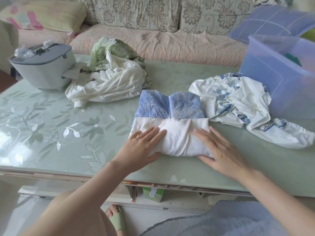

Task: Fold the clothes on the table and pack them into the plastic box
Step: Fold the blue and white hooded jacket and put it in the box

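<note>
Sofa w/ pinkish quilted seat runs across the back. Floral back cushions along its backrest. Yellow-green pillow, pink print, on sofa's left end; blue check pillow at its right end. Grey lidded container in front of sofa's left end, crinkled clear plastic on lid. Green carton low down, well in front of sofa.

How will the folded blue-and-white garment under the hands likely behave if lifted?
Probably floppy: the folded garment is thin, soft cloth with loose layers, so it may unfold unless supported from below. Likely light. It should slide easily, since the table looks glossy.
</note>
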`<action>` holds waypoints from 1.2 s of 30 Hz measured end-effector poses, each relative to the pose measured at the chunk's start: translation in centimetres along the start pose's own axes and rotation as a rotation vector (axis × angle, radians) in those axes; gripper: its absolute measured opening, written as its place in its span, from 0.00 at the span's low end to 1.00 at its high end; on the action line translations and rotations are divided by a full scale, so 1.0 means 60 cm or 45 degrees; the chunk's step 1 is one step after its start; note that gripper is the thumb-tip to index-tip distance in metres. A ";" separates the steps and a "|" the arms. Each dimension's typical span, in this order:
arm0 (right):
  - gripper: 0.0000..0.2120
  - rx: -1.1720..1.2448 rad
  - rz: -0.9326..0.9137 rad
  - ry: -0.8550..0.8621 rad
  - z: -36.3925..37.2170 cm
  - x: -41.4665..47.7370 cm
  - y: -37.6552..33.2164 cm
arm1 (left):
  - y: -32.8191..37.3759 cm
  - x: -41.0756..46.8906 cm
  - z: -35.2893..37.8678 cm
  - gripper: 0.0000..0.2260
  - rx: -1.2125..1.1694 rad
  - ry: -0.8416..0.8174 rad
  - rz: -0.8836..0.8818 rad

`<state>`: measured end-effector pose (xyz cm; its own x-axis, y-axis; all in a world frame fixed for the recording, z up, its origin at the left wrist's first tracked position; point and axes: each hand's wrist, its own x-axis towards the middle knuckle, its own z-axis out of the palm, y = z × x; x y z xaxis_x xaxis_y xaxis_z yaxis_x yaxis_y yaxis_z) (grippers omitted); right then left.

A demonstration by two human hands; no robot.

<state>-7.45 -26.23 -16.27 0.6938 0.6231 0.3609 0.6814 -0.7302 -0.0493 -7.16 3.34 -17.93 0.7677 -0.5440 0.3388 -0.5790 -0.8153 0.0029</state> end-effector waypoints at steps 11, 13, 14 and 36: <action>0.18 -0.056 -0.006 0.117 -0.015 0.000 0.000 | 0.004 -0.007 -0.024 0.25 -0.051 0.196 -0.003; 0.18 -0.029 0.019 0.077 -0.015 -0.001 0.003 | 0.001 -0.019 -0.018 0.27 0.007 0.073 -0.105; 0.18 -0.007 0.010 0.046 -0.013 -0.003 0.009 | -0.004 -0.023 -0.016 0.30 0.041 0.017 -0.143; 0.15 0.680 0.504 0.196 0.039 0.058 0.081 | -0.139 0.016 0.020 0.17 -0.633 0.047 -0.256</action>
<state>-1.20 -26.94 -17.44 0.9003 0.2621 0.3474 0.4322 -0.6317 -0.6435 -1.26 9.40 -18.76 0.8717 -0.3722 0.3188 -0.4889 -0.7052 0.5134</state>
